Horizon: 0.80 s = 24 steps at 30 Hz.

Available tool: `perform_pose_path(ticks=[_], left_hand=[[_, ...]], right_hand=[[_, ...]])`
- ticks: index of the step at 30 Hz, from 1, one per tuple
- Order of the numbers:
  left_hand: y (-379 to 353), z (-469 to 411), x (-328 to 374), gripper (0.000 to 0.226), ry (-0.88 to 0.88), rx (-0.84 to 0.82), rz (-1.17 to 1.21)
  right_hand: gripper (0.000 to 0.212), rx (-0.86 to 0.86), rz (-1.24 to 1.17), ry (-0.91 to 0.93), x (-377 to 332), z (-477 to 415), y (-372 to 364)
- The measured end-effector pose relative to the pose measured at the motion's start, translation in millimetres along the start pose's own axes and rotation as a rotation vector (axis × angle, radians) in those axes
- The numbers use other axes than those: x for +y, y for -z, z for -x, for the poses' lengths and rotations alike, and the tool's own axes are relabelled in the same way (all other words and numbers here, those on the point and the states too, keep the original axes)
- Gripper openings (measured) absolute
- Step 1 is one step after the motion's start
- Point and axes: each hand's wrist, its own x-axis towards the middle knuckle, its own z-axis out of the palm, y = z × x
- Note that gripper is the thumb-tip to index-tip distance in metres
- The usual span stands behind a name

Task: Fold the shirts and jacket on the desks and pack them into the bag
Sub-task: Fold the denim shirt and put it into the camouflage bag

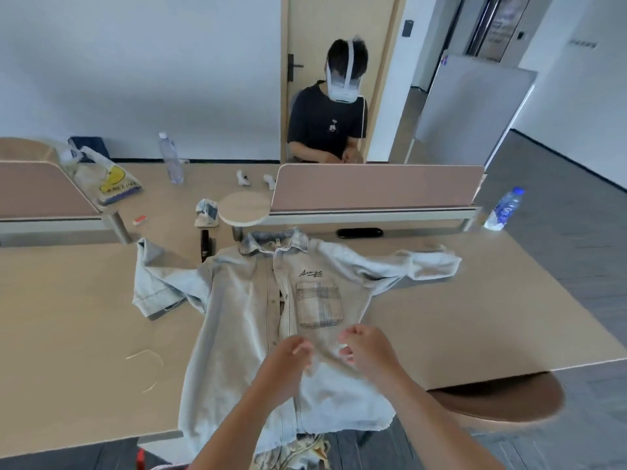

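Left hand [288, 359], right hand [368, 349] grip jacket [234, 334] lying lengthwise, collar [271, 241] away

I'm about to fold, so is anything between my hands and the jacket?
Nothing visible: the left hand and right hand are right at the jacket front, just below the pocket; grip unclear.
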Motion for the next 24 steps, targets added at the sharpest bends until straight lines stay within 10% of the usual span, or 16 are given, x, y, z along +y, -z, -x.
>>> perform_pose_path(ticks=[24], left_hand=[[-195, -387, 182, 0.020, -0.024, 0.003, -0.330]], right_hand=[[0.021, 0.184, -0.122, -0.126, 36, -395, 254]])
